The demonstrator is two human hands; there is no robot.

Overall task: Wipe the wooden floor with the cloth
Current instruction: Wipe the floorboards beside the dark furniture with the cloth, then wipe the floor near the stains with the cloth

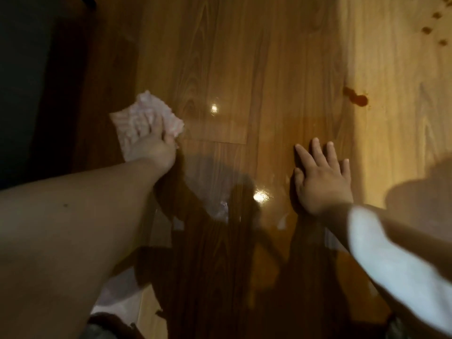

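View from above of a person leaning over a glossy wooden floor [244,57]. The left hand [151,145], on a bare arm, lies on top of a pale pink ribbed cloth [146,111] at the left of the frame. Its fingers are spread and fairly straight, pressing the cloth to the boards. The cloth shows beyond the fingertips and to both sides of the hand. Motion blur hides whether the thumb tucks under its right edge. The right hand [320,177], coming out of a white sleeve [391,260], rests flat on the floor well apart from the cloth, fingers splayed, holding nothing. Between the hands the boards look wet, with two bright glints. A reddish-brown stain [357,97] lies beyond the right hand, and smaller spots [435,25] dot the top right corner. Something dark [24,81] fills the left edge.
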